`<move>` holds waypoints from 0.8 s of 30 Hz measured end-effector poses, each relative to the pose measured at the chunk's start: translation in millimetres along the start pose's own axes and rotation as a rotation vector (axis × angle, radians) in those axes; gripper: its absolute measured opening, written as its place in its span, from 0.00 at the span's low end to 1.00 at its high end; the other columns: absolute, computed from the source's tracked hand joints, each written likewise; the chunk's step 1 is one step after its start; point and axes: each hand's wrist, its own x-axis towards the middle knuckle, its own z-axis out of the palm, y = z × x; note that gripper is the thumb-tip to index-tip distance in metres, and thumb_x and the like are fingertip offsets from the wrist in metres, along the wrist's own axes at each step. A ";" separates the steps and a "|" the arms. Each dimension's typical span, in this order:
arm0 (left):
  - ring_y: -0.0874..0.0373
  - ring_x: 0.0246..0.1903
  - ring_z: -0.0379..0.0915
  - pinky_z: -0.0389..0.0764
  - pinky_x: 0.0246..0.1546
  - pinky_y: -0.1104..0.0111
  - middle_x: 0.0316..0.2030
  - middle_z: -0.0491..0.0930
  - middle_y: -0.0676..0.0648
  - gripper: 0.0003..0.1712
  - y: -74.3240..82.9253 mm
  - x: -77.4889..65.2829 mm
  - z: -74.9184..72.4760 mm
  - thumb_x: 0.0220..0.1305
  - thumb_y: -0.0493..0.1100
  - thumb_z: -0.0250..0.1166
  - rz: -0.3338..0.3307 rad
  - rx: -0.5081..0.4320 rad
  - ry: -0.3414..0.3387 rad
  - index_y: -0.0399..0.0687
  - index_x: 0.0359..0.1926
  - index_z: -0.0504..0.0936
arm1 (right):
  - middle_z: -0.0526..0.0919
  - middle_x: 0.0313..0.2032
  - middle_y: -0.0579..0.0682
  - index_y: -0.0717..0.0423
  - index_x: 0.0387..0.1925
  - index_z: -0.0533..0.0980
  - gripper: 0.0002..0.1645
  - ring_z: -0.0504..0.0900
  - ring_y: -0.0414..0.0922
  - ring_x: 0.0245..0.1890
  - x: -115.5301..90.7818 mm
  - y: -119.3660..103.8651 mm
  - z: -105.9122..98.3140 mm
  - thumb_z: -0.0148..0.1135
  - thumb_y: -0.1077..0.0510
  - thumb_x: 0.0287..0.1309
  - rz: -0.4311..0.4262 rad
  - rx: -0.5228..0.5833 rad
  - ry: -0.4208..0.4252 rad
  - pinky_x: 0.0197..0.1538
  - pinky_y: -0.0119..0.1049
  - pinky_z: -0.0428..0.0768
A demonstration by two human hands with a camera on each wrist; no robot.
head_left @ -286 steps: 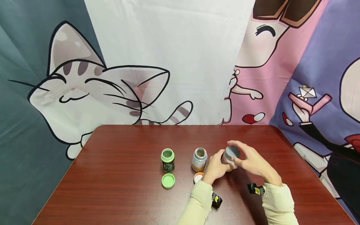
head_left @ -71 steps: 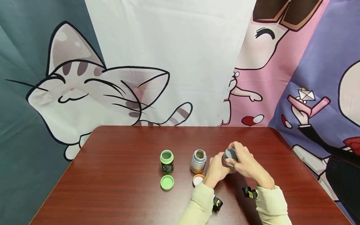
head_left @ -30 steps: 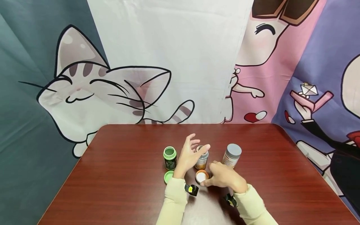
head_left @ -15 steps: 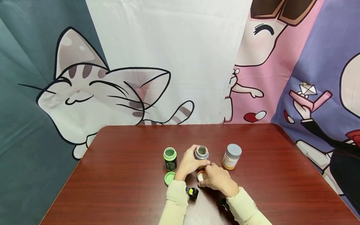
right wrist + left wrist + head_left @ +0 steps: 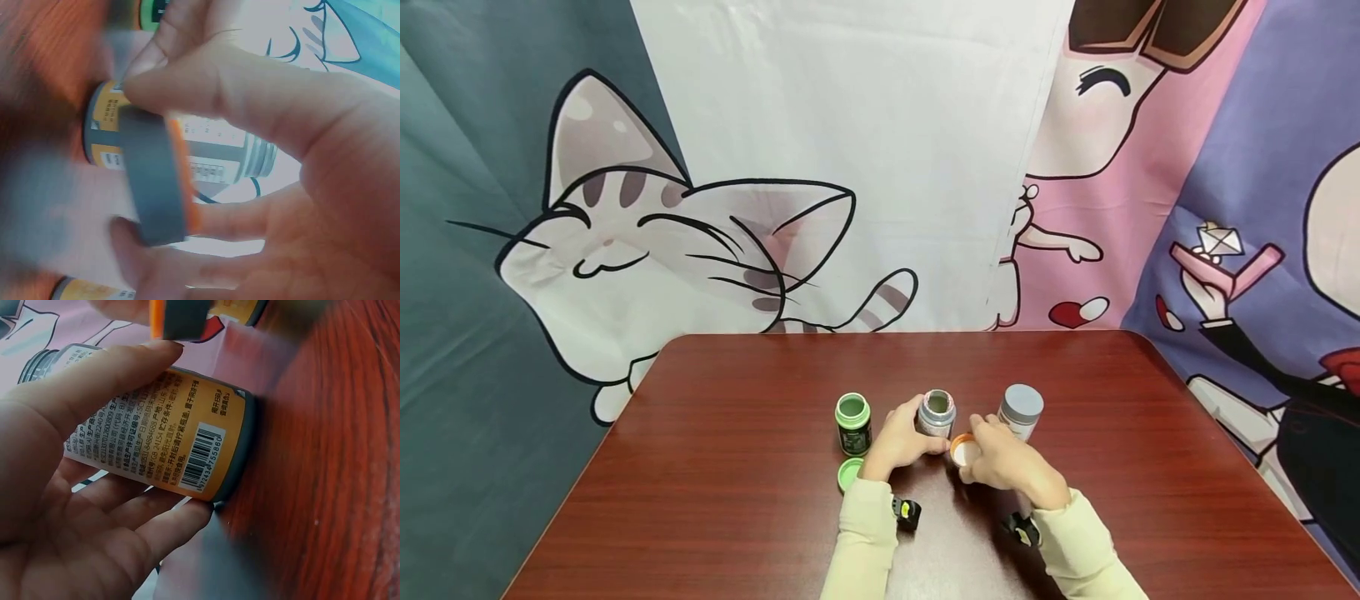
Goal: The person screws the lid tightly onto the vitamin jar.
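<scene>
In the head view my left hand [image 5: 897, 440] grips an uncapped grey pill bottle [image 5: 937, 412] standing upright at mid-table. The left wrist view shows my thumb and fingers on either side of that bottle [image 5: 169, 434], over its yellow label with a barcode. My right hand [image 5: 1009, 458] holds a bottle cap [image 5: 965, 452], its pale inside facing up and its rim orange. Seen from the right wrist, the grey-sided cap [image 5: 153, 178] is pinched between thumb and fingers. It is clear of the table, just right of the bottle's body.
To the left stands an uncapped dark bottle with a green neck [image 5: 853, 427]. Its green cap [image 5: 850, 472] lies in front, partly behind my left wrist. A capped grey pill bottle [image 5: 1021, 407] stands behind my right hand. All are on a reddish-brown wooden table [image 5: 737, 500].
My hands have left the capped bottle at right. My left hand has come down around the uncapped grey bottle. My right hand has picked up the orange-rimmed cap and moved it rightward.
</scene>
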 end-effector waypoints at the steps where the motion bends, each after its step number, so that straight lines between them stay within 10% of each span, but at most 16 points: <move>1: 0.56 0.42 0.74 0.72 0.45 0.63 0.40 0.79 0.53 0.36 -0.3 0.2 -0.4 0.39 0.46 0.76 0.001 -0.001 0.001 0.52 0.53 0.73 | 0.70 0.34 0.54 0.65 0.45 0.70 0.37 0.71 0.48 0.35 0.3 0.0 -1.4 0.74 0.54 0.30 0.004 0.010 0.014 0.38 0.42 0.72; 24: 0.59 0.38 0.72 0.72 0.40 0.66 0.37 0.79 0.55 0.31 -1.9 0.2 1.2 0.38 0.46 0.77 -0.008 -0.031 0.000 0.53 0.48 0.76 | 0.70 0.28 0.50 0.54 0.34 0.73 0.26 0.67 0.43 0.26 4.9 -12.2 -8.8 0.70 0.41 0.42 -0.023 0.189 0.317 0.29 0.35 0.66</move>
